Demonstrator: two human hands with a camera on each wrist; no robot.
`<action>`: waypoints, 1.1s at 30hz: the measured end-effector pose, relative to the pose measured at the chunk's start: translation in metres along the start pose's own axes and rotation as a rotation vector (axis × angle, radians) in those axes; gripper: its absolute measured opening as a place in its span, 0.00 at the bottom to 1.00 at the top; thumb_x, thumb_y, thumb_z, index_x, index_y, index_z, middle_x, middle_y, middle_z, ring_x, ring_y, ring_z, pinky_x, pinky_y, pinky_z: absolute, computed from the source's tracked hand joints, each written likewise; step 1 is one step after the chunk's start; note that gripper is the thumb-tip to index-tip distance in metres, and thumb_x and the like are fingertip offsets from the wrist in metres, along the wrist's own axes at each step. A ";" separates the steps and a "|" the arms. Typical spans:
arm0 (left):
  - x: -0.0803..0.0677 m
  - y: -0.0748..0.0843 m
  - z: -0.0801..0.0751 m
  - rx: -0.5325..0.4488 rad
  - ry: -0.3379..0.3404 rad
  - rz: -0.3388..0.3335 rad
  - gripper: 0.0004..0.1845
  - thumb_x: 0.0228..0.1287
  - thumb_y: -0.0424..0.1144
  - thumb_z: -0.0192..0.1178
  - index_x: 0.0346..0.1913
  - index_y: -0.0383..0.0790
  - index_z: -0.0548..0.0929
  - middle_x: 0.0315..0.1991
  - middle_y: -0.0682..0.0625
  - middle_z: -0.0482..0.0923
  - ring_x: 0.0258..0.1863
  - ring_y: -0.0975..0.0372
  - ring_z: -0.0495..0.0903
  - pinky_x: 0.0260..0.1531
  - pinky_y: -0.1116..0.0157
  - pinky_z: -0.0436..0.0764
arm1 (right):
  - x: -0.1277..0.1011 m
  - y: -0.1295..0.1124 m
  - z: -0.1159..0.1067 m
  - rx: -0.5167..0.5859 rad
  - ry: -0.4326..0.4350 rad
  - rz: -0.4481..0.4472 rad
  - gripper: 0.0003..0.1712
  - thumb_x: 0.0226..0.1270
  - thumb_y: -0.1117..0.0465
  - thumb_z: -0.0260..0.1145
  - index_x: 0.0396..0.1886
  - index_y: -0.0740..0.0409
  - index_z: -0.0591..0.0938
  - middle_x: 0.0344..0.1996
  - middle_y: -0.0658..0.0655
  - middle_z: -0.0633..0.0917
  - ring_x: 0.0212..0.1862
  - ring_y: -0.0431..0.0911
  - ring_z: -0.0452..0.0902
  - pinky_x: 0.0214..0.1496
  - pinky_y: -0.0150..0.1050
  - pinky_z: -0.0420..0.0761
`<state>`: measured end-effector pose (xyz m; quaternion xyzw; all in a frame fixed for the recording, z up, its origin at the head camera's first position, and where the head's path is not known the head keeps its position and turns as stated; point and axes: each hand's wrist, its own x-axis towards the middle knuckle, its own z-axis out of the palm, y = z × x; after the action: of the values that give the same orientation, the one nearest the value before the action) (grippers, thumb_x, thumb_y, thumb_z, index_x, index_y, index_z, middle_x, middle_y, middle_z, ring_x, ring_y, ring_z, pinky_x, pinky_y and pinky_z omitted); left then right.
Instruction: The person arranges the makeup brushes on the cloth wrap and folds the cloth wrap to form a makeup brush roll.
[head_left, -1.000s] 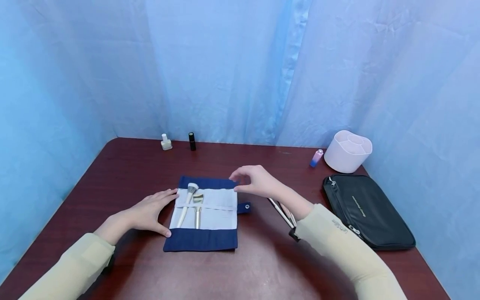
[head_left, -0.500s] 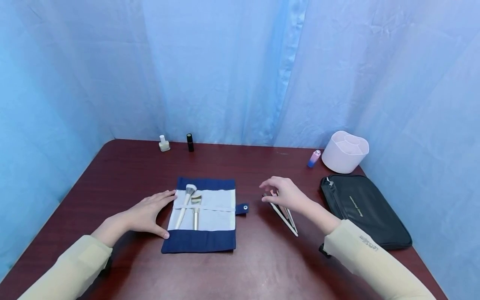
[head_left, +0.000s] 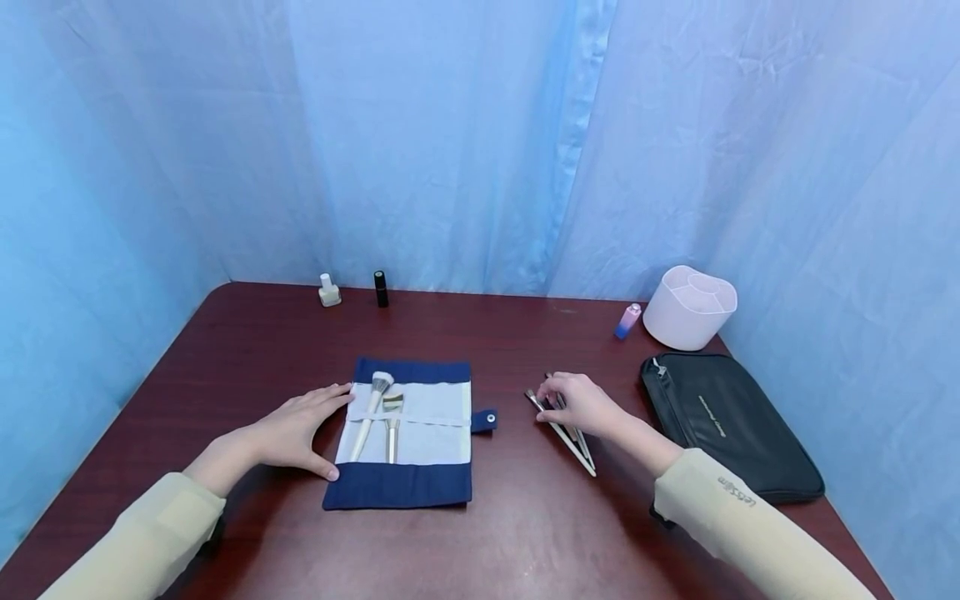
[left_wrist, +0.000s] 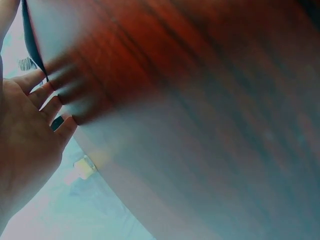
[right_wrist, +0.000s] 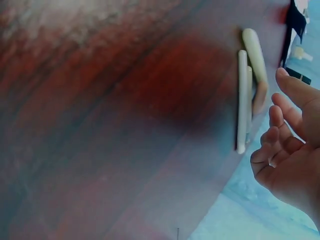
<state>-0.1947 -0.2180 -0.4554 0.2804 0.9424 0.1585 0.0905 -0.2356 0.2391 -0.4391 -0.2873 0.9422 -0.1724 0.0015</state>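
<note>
A navy and white brush roll (head_left: 438, 404) lies unrolled on the table. Tucked under its white strap are a fluffy makeup brush (head_left: 381, 382) and a flatter makeup brush (head_left: 392, 437). My left hand (head_left: 296, 429) rests along the roll's left edge, thumb and fingers spread; the left wrist view shows its fingertips at the roll's dark edge (left_wrist: 31, 40). Right of the roll, my right hand (head_left: 588, 404) hovers over several loose makeup brushes (head_left: 573, 450), partly covering them. Thumb and bent fingers stand apart near the brush handles (right_wrist: 242, 100), with no visible grip.
A black zip bag (head_left: 738, 425) lies at the right, below a white divided holder (head_left: 686, 312). Beside the holder stands a pink-blue tube (head_left: 627, 321). At the back left are a nail polish bottle (head_left: 328, 292) and a black lipstick tube (head_left: 381, 289).
From the roll's upper right corner, my right hand has moved right and down to the loose brushes. The left hand stays at the roll's edge.
</note>
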 end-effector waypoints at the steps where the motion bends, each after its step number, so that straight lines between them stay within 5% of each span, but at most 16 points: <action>1: 0.000 0.000 0.000 -0.001 -0.001 0.000 0.61 0.36 0.70 0.68 0.71 0.37 0.60 0.73 0.41 0.54 0.70 0.44 0.54 0.62 0.38 0.58 | 0.001 0.001 0.002 0.005 -0.004 0.011 0.13 0.50 0.53 0.76 0.33 0.51 0.83 0.24 0.48 0.76 0.27 0.39 0.70 0.28 0.30 0.70; 25: -0.003 0.000 0.005 -0.007 0.000 -0.012 0.61 0.35 0.71 0.67 0.70 0.37 0.60 0.73 0.42 0.54 0.70 0.44 0.54 0.62 0.38 0.58 | 0.003 -0.007 0.010 0.109 -0.023 0.070 0.11 0.50 0.62 0.73 0.32 0.53 0.79 0.17 0.42 0.78 0.20 0.33 0.70 0.25 0.29 0.73; 33: 0.000 0.000 0.001 -0.014 -0.001 -0.019 0.61 0.36 0.70 0.68 0.71 0.38 0.60 0.73 0.42 0.53 0.70 0.44 0.54 0.62 0.37 0.56 | 0.010 -0.021 -0.008 0.293 -0.039 0.095 0.10 0.55 0.63 0.70 0.38 0.55 0.82 0.21 0.45 0.80 0.22 0.38 0.72 0.24 0.32 0.75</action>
<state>-0.1944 -0.2180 -0.4566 0.2710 0.9438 0.1640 0.0944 -0.2335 0.2205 -0.4237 -0.2422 0.9193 -0.3023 0.0699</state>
